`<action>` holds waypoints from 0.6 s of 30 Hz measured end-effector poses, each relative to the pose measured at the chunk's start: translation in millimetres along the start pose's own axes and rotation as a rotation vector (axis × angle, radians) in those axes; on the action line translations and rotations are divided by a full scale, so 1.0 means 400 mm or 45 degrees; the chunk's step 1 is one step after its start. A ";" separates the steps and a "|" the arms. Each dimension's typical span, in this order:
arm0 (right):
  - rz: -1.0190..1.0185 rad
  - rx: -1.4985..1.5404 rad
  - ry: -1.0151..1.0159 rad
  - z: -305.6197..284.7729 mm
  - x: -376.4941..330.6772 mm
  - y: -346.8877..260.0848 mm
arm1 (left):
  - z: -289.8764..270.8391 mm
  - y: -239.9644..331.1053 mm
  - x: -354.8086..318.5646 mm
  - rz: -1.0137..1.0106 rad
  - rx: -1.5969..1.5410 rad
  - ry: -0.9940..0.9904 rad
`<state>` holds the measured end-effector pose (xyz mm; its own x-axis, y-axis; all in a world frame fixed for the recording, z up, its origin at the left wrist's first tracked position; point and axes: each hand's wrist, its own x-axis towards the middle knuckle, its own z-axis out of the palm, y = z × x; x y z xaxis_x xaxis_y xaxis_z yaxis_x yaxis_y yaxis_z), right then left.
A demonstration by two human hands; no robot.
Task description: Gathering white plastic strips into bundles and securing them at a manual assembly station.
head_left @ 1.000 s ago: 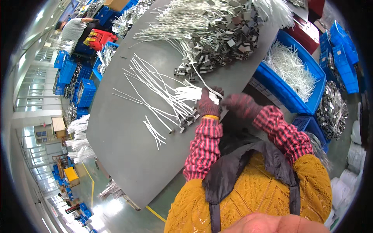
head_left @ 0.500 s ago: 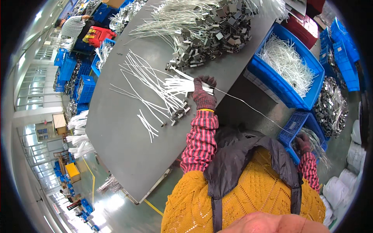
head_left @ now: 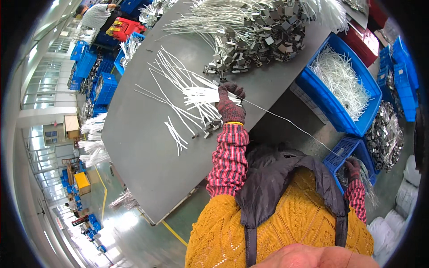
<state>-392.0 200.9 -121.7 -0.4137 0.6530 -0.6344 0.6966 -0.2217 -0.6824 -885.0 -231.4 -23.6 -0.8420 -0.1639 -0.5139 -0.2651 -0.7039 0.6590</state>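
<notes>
Bundle of white strips (head_left: 201, 95): lies on the grey table (head_left: 143, 183), long axis running leftward from the left hand (head_left: 230, 105), the nearer, whose fingers curl around its right end. Right hand (head_left: 352, 168): well apart, at the small blue crate (head_left: 344, 145); grip cannot be told.

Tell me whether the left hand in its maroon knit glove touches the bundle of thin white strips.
Touching: the head view shows the left hand curled over the white strips, which show on both sides of it.
</notes>
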 end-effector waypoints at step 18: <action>-0.561 0.001 -0.944 1.034 -0.267 -0.691 | -0.105 -0.015 -0.078 0.210 0.730 -0.601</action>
<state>-782.7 -107.1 -15.4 -0.9222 0.0384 -0.3848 0.3823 -0.0600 -0.9221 -837.5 -251.0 -34.6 -0.9694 0.1677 -0.1793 -0.2122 -0.2055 0.9554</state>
